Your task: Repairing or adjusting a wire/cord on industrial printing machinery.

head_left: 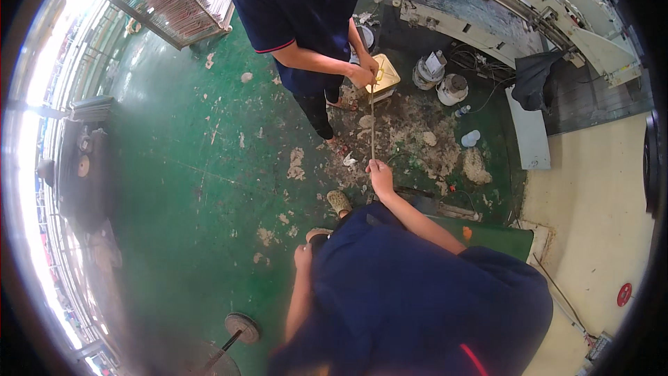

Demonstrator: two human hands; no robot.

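Note:
My right hand (380,178) grips the lower end of a long, thin tan strip (372,125) that runs upward to the hands of a co-worker (306,21) in a dark shirt, who stands facing me. The co-worker's hands (365,73) hold its upper end above a pale yellow container (386,66). My left hand (303,256) hangs low beside my dark clothing with its fingers curled; whether anything is in them is hidden.
A grey machine (466,28) lines the upper right, with white buckets (452,90) near its base and a cream panel (591,195) at right. A rack of sheets (174,0) stands upper left. A round weighted stand (242,322) is at lower left. The green floor (181,181) has scattered debris.

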